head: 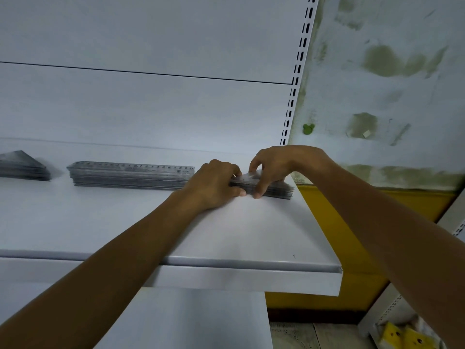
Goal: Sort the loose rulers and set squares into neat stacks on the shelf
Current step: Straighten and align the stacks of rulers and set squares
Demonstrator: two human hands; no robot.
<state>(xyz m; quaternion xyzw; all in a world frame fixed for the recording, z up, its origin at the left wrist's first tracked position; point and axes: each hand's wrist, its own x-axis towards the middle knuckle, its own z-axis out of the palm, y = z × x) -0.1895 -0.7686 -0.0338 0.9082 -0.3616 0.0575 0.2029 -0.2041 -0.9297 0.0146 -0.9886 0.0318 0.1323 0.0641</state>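
While left hand and right hand clamp the squares, edges probably get evened. Rulers lie centre-left, stacked separately.

Three stacks lie in a row on the white shelf, towards its back. At the left edge of view sits a low stack of set squares. It is grey and see-through, its triangular point aimed at the back panel, and it looks blurred. Well apart to its right lies the stack of rulers, long and clear, edges roughly flush, with black numbered graduations readable on the top one. Just beside its right end, near the shelf's right edge, lies a third stack of clear set squares. The left hand holds its left end and the right hand pinches its top and front.
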